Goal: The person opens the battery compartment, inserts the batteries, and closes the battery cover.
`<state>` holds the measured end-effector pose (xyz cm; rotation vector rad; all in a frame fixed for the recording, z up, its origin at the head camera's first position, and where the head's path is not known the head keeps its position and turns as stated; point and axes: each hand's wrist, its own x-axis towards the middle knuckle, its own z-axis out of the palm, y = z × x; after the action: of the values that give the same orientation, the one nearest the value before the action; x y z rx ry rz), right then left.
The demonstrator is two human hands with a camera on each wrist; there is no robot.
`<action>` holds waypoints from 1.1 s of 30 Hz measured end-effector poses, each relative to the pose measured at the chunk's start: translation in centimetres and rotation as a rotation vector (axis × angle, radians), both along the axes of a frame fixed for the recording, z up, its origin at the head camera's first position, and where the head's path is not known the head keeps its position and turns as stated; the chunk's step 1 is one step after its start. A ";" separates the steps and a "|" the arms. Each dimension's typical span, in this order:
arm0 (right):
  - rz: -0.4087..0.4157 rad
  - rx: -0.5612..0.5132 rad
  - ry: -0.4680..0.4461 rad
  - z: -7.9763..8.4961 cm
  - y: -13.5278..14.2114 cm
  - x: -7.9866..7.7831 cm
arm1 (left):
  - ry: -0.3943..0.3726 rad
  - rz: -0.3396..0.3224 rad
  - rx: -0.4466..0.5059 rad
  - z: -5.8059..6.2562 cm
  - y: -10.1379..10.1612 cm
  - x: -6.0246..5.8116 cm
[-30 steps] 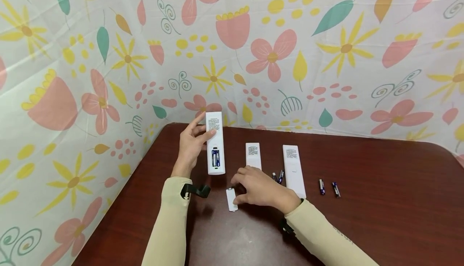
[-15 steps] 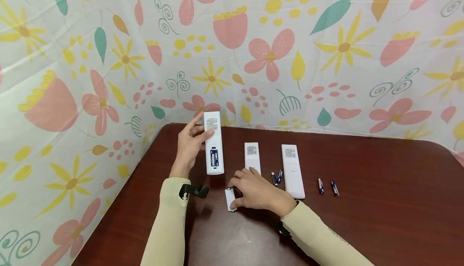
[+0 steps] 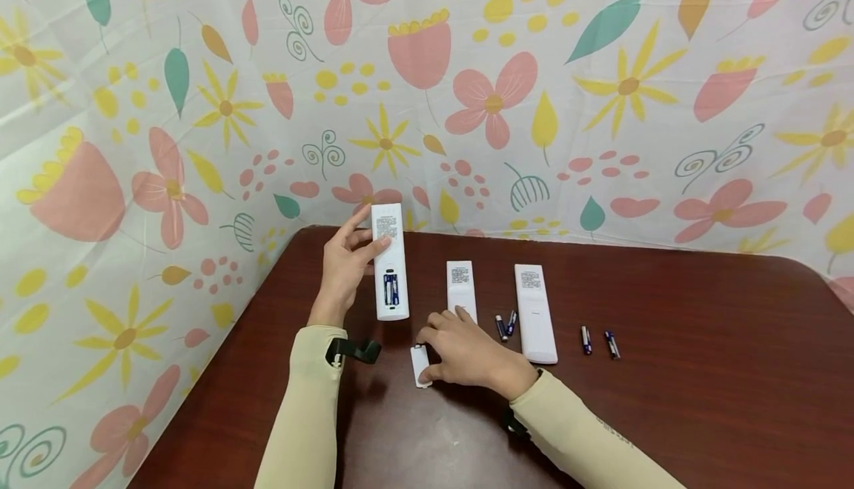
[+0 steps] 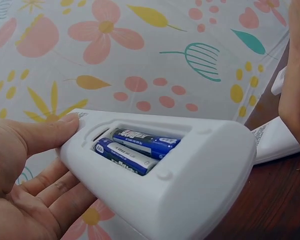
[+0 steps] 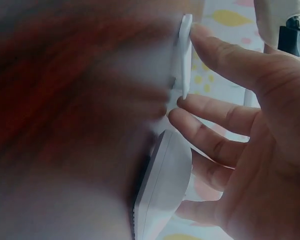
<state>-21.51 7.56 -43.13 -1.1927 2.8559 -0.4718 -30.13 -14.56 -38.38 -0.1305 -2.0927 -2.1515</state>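
Observation:
In the head view my left hand [image 3: 342, 270] holds a white remote control [image 3: 395, 258] upright, its back facing me and the thumb across it. Two blue AAA batteries [image 4: 127, 157] lie side by side in its uncovered compartment, seen closely in the left wrist view. Low over the table, my right hand [image 3: 467, 348] pinches a small white battery cover [image 3: 419, 363] by its two ends, between thumb and fingertips. The right wrist view shows the cover [image 5: 186, 55] edge-on, thumb at one end and index finger at the other.
A second white remote [image 3: 460, 281] lies face down, partly behind my right hand. To its right is a third remote [image 3: 536, 318], with two loose batteries [image 3: 502, 328] between them. Farther right lie two more batteries [image 3: 586, 339]. A flowered cloth [image 3: 427, 104] hangs behind the brown table [image 3: 700, 363].
My right thumb has slid down to the near end of the battery cover, fingers at the far end. The left hand and its remote hold nearly still; the head view shifts slightly.

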 end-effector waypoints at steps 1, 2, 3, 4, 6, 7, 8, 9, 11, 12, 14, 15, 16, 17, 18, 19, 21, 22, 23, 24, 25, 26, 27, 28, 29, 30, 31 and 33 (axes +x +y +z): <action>-0.004 0.000 -0.001 0.0 0.0 0.0 | 0.000 0.000 0.001 0.0 0.0 0.0; -0.007 -0.001 -0.003 -0.1 0.0 0.0 | 0.001 0.000 -0.002 0.0 0.0 0.0; -0.007 -0.006 -0.004 -0.1 0.0 0.1 | 0.002 0.000 -0.003 0.0 0.0 -0.1; -0.008 -0.010 -0.007 -0.1 0.0 0.1 | 0.004 0.000 -0.003 0.0 0.0 -0.1; -0.010 -0.014 -0.009 -0.2 0.0 0.1 | 0.006 0.000 -0.003 -0.1 0.1 -0.1; -0.011 -0.018 -0.009 -0.2 0.0 0.1 | 0.009 0.000 -0.004 -0.1 0.1 -0.1; -0.011 -0.023 -0.007 -0.2 0.0 0.1 | 0.010 0.000 -0.004 -0.1 0.1 -0.1; -0.010 -0.028 -0.001 -0.2 0.0 0.1 | 0.011 -0.001 -0.003 -0.1 0.1 -0.1; -0.006 -0.029 0.019 -0.2 0.0 0.1 | 0.011 -0.001 -0.002 -0.1 0.1 -0.1; 0.002 -0.035 0.031 -0.2 -0.1 0.1 | 0.011 -0.001 -0.003 -0.1 0.1 -0.1; 0.027 -0.054 0.059 -0.1 -0.1 0.0 | 0.010 -0.001 -0.004 0.0 0.1 0.0; 0.037 -0.061 0.065 -0.1 -0.1 0.0 | 0.008 -0.001 -0.004 0.0 0.1 0.0; 0.045 -0.069 0.063 0.0 -0.2 0.1 | 0.007 0.000 -0.007 0.0 0.1 0.0; 0.052 -0.078 0.054 0.0 -0.2 0.1 | 0.007 0.001 -0.008 -0.1 0.1 0.0; 0.058 -0.088 0.042 0.0 -0.2 0.1 | 0.007 0.002 -0.007 -0.1 0.1 0.0; 0.062 -0.097 0.028 0.1 -0.2 0.1 | 0.006 0.003 -0.006 -0.1 0.1 0.0; 0.061 -0.111 -0.005 0.1 -0.2 0.2 | 0.005 0.005 0.000 -0.1 0.1 -0.1; 0.066 -0.126 -0.022 0.1 -0.2 0.2 | 0.006 0.006 0.003 -0.1 0.1 -0.1; 0.074 -0.143 -0.038 0.1 -0.2 0.2 | 0.006 0.007 0.006 -0.1 0.0 -0.1; 0.083 -0.163 -0.054 0.1 -0.2 0.2 | 0.007 0.007 0.008 -0.1 0.0 -0.1; 0.093 -0.185 -0.071 0.1 -0.2 0.2 | 0.008 0.007 0.008 -0.1 0.0 -0.1; 0.099 -0.207 -0.096 0.1 -0.2 0.2 | 0.009 0.008 0.009 -0.1 0.0 -0.1; 0.106 -0.233 -0.129 0.1 -0.3 0.2 | 0.010 0.009 0.006 -0.1 0.1 -0.1; 0.109 -0.258 -0.166 0.0 -0.3 0.2 | 0.012 0.009 0.003 0.0 0.1 -0.1; 0.111 -0.279 -0.197 0.0 -0.3 0.2 | 0.013 0.009 0.001 0.0 0.1 -0.1; 0.114 -0.300 -0.223 0.0 -0.3 0.2 | 0.014 0.010 -0.002 0.0 0.1 0.0; 0.116 -0.315 -0.245 0.0 -0.3 0.2 | 0.015 0.010 -0.005 0.0 0.1 0.0; 0.123 -0.339 -0.282 -0.1 -0.3 0.1 | 0.014 0.011 -0.005 0.0 0.1 0.0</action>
<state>-21.37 7.23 -43.24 -1.2177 2.5129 -1.0572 -30.17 -14.48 -38.39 -0.1340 -2.0864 -2.1323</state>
